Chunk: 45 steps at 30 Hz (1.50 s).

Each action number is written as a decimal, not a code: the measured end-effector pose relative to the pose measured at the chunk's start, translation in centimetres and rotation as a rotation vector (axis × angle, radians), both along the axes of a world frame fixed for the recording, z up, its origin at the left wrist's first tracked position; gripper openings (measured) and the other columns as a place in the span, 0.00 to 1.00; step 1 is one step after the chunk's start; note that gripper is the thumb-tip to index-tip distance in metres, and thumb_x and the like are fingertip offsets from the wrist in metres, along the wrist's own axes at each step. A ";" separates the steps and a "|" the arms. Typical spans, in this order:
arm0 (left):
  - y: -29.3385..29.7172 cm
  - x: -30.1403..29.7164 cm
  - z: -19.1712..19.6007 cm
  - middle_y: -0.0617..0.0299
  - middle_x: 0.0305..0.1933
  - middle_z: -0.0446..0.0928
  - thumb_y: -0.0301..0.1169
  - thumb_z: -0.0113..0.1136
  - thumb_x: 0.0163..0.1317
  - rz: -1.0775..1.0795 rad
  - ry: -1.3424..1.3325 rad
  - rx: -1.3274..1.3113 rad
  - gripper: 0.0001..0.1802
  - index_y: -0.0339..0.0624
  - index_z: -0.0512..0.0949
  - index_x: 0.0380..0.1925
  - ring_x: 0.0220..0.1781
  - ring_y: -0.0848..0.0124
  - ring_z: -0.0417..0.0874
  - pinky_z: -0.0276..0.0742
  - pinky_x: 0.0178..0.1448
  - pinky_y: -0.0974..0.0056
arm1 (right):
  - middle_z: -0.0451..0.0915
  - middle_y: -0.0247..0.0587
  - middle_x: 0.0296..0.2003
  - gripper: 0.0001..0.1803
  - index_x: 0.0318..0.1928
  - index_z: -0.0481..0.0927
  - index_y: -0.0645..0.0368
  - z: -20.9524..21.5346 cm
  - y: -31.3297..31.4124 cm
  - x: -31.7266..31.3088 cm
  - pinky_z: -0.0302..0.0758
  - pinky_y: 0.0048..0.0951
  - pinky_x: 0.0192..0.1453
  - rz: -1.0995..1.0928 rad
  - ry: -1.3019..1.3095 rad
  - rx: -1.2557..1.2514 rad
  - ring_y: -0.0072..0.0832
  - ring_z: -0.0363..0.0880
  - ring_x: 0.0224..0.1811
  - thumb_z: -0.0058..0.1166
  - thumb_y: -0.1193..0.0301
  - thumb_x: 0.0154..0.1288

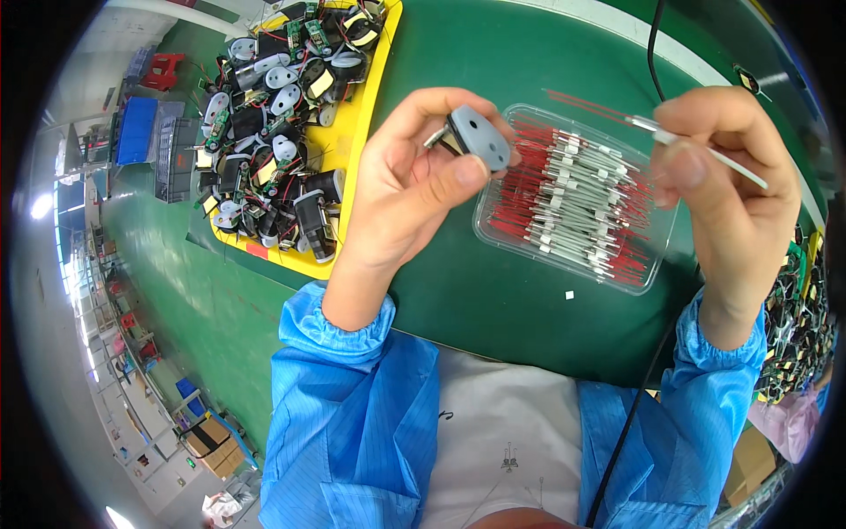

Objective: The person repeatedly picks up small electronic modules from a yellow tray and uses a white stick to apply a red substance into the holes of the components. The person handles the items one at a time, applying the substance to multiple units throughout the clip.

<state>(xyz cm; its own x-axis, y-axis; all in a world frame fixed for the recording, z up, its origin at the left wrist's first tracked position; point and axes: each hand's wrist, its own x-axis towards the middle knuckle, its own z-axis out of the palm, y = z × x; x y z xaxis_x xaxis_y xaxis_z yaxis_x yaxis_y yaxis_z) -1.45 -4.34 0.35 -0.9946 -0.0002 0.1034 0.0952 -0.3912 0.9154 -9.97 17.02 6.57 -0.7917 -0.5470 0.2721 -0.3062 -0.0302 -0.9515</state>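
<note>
Left hand pinches small motor by grey end cap, held up over green table. Looks light, rigid, easy grip on rim. Right hand pinches thin sleeved red wire above clear tray; floppy, bends easily, so hold at sleeve.

A green worktop carries a yellow tray at its left, heaped with small black and grey motor parts. Near the middle lies a clear plastic box of red-wired, white-sleeved components. A small white scrap lies just beside the box, and a black cable crosses the far edge.
</note>
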 end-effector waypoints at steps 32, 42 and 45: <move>0.8 0.0 -0.7 0.55 0.42 0.70 0.35 0.74 0.44 0.041 0.383 -0.148 0.28 0.46 0.65 0.40 0.43 0.62 0.74 0.73 0.47 0.60 | 0.78 0.50 0.29 0.12 0.38 0.73 0.66 -0.5 -0.5 1.1 0.69 0.29 0.35 0.136 0.083 -0.096 0.30 0.71 0.32 0.56 0.69 0.59; 1.0 -0.2 -0.9 0.50 0.43 0.72 0.27 0.73 0.42 0.039 0.421 -0.116 0.27 0.43 0.66 0.39 0.45 0.63 0.75 0.73 0.49 0.62 | 0.79 0.50 0.32 0.12 0.40 0.73 0.65 -0.6 0.1 0.6 0.69 0.30 0.36 0.221 0.410 -0.020 0.32 0.73 0.32 0.58 0.72 0.58; 1.0 -0.1 -0.6 0.56 0.42 0.70 0.35 0.75 0.43 0.041 0.392 -0.166 0.29 0.47 0.65 0.39 0.44 0.61 0.74 0.73 0.48 0.61 | 0.80 0.50 0.31 0.13 0.40 0.73 0.64 -0.4 0.0 0.6 0.69 0.30 0.35 0.232 0.543 -0.014 0.33 0.73 0.30 0.59 0.71 0.57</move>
<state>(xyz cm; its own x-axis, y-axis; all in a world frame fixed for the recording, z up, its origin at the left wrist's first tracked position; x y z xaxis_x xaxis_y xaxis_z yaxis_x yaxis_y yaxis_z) -1.50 -3.33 -0.21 -0.8795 0.0095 0.4759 0.4612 -0.2299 0.8570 -9.41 16.98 6.15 -0.3971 -0.6825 0.6136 -0.7336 -0.1656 -0.6590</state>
